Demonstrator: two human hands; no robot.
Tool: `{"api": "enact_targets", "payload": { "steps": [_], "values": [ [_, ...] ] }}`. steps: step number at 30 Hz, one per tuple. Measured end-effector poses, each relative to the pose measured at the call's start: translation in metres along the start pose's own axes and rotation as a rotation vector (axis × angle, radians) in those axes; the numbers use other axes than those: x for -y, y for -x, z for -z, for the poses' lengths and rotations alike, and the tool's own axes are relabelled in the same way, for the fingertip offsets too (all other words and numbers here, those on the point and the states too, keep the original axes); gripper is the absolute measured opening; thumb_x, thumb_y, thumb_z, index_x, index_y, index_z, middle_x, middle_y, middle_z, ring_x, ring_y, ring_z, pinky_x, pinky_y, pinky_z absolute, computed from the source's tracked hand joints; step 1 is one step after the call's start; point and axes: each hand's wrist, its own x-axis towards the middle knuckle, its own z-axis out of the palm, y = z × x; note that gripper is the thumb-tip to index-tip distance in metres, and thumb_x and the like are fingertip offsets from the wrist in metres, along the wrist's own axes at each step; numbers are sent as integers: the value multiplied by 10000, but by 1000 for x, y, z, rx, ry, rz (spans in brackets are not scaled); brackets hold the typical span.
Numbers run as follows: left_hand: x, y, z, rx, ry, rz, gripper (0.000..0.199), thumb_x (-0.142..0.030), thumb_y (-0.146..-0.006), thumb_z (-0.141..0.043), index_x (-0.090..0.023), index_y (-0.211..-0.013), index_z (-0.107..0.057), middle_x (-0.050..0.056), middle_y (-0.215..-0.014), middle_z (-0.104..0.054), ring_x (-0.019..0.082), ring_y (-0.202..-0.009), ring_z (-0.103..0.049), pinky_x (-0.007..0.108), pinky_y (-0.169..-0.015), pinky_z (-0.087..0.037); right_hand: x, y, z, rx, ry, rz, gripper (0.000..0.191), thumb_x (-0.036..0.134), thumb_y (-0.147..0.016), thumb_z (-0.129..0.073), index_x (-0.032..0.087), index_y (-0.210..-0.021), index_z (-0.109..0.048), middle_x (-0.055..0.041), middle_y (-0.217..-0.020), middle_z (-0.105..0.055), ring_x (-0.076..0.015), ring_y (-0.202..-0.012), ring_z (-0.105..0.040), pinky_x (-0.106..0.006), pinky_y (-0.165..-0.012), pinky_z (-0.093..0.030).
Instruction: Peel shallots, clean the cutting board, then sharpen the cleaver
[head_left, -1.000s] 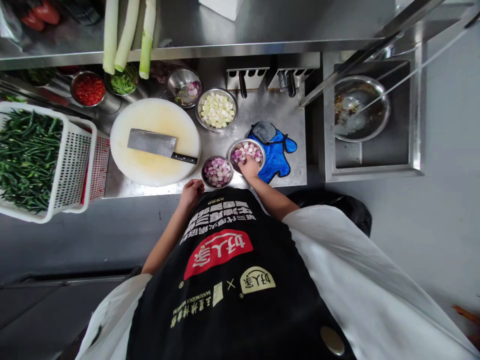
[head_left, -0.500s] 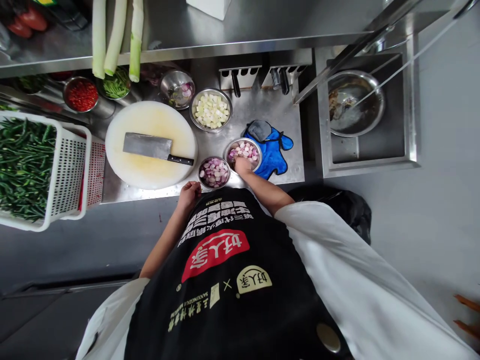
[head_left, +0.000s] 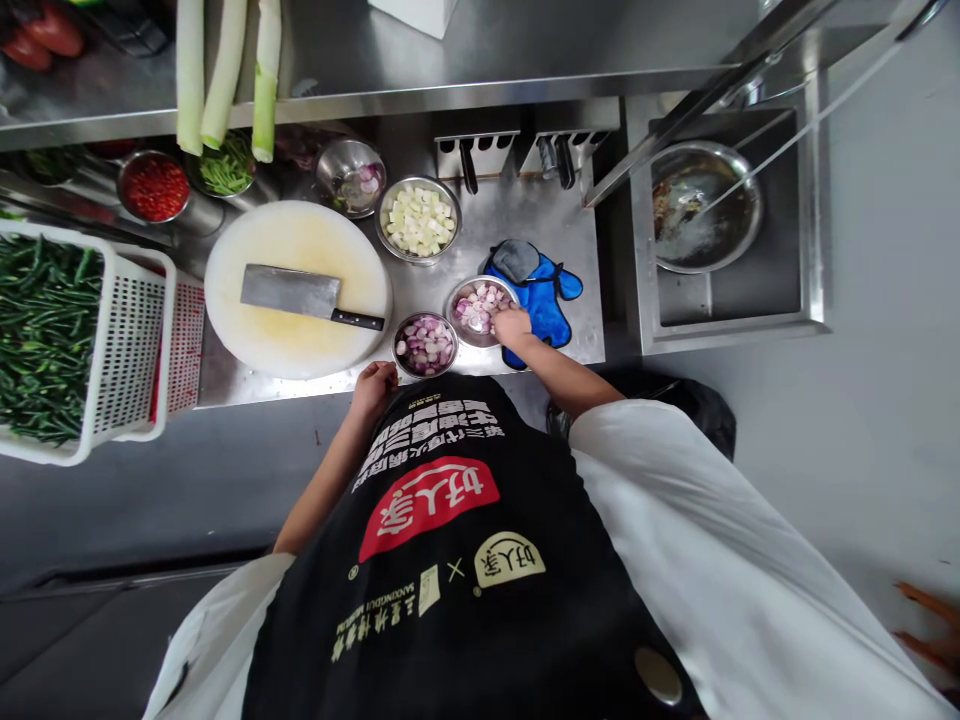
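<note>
My right hand [head_left: 512, 324] is at the right side of a steel bowl [head_left: 450, 300] of chopped shallot pieces [head_left: 480, 303]. Its fingers are curled down over the rim among the pieces; what they grip is hidden. A smaller steel bowl of sliced shallots [head_left: 425, 345] stands just to the left, nearly touching. By the counter's front edge, left of that smaller bowl, rests my left hand [head_left: 377, 380], fingers curled in and nothing visible in them. A cleaver [head_left: 292, 291] lies on the round white cutting board [head_left: 300, 352] farther left.
A blue cloth [head_left: 541, 305] lies right of the bowls. Behind them stand a bowl of diced white-green vegetable [head_left: 418, 221] and a bowl with scraps [head_left: 351, 180]. A basket of green chillies [head_left: 49, 330] is left, a sink [head_left: 712, 310] right. Leeks [head_left: 264, 85] overhang the shelf.
My right hand has moved from the middle front of the chopped-shallot bowl to its right side. My left hand stays by the counter edge. The whole view has shifted slightly.
</note>
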Motion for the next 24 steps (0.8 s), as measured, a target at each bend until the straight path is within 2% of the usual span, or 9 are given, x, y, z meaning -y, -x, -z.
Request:
{"api": "enact_targets", "payload": {
  "steps": [6, 10, 12, 15, 18, 20, 22, 24],
  "values": [
    [-3, -2, -6, 5, -15, 4, 205, -206, -780, -767, -209, -697, -580, -10, -607, -588, 113, -533, -500, 236, -525, -364, 1, -8, -7, 91, 29, 127, 520, 113, -1024, -536, 103, -1517, -700, -231, -1599, -621, -367, -1548, -491, -451, -1248, -424],
    [-2, 0, -7, 17, -2, -9, 223, -203, -762, -791, -207, -682, -583, -3, -615, -593, 116, -537, -508, 237, -515, -354, -7, -8, -6, 43, -35, 119, 464, 148, -942, -711, 128, -1403, -765, -232, -1498, -697, -376, -1492, -560, -452, -1210, -484],
    [-2, 1, -6, 18, 12, -15, 222, -203, -759, -798, -207, -681, -590, 0, -621, -599, 117, -539, -508, 241, -512, -356, -14, -8, -3, -23, -225, 51, 433, 192, -872, -811, 151, -1303, -792, -196, -1345, -781, -361, -1340, -680, -450, -1134, -554],
    [-2, 2, -5, 11, 29, -10, 221, -201, -758, -802, -207, -683, -594, -5, -614, -590, 114, -533, -499, 238, -511, -354, -16, -4, -2, -46, -797, -60, 347, 275, -812, -871, 172, -1129, -772, -100, -1059, -837, -270, -994, -785, -400, -905, -654],
    [-2, 3, -6, 1, 27, 6, 237, -201, -751, -813, -202, -675, -588, -9, -615, -589, 109, -529, -500, 232, -513, -358, 2, 6, -8, 74, -1350, -45, 405, 366, -727, -940, 211, -1034, -726, -31, -943, -821, -187, -808, -758, -329, -754, -660],
    [-2, 3, -7, 4, 22, 13, 243, -203, -746, -819, -198, -671, -588, -9, -621, -594, 107, -530, -502, 232, -516, -364, 28, 16, -16, 148, -1486, 38, 473, 410, -672, -983, 230, -1022, -721, -12, -937, -815, -170, -781, -744, -311, -735, -653],
    [-3, 2, -9, 11, 18, 17, 254, -208, -746, -831, -196, -679, -586, -9, -627, -597, 109, -537, -509, 233, -521, -368, 54, 24, -21, 139, -1404, 124, 441, 433, -716, -965, 233, -1036, -738, -16, -954, -813, -185, -807, -751, -321, -764, -650],
    [-4, 2, -10, 17, 14, 17, 270, -215, -756, -844, -199, -695, -581, -12, -632, -599, 110, -545, -512, 235, -528, -371, 69, 29, -22, 54, -1132, 168, 329, 419, -842, -883, 223, -1080, -768, -42, -997, -817, -224, -900, -770, -355, -867, -641]
  ]
}}
